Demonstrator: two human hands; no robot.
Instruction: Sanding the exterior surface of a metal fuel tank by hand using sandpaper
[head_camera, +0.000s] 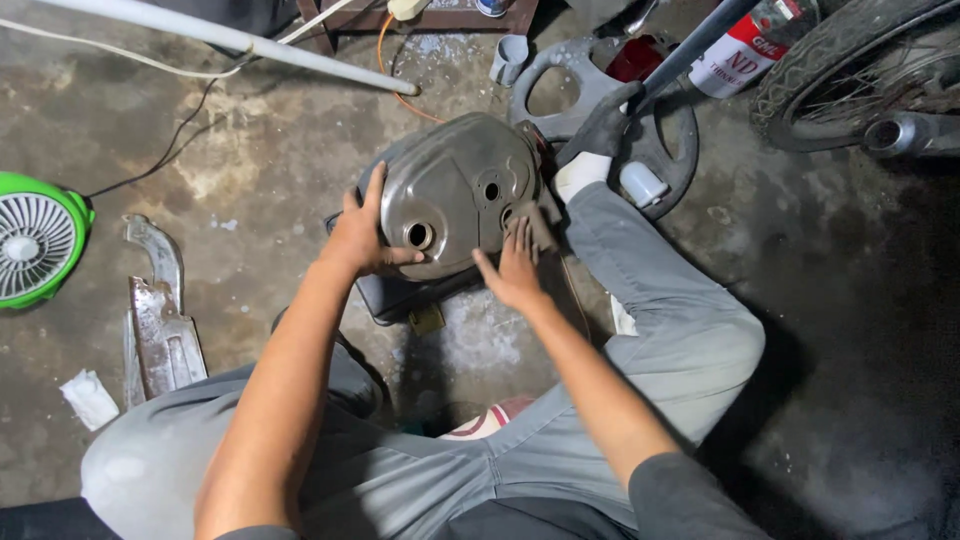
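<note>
A bare grey metal fuel tank (455, 180) with a round filler hole rests on a dark block on the concrete floor between my knees. My left hand (362, 232) grips the tank's left edge, thumb lying near the filler hole. My right hand (512, 268) presses a small piece of brownish sandpaper (535, 222) flat against the tank's right side. My grey trouser legs frame the tank, and my dark-socked foot (600, 125) rests beyond it.
A green fan (35, 238) sits at the left, next to a rusty metal part (160, 320) and a white rag (88, 398). Behind the tank lie a grey plastic wheel-shaped cover (585, 75), a white pipe (230, 40), cables, a can and a motorcycle tyre (830, 70).
</note>
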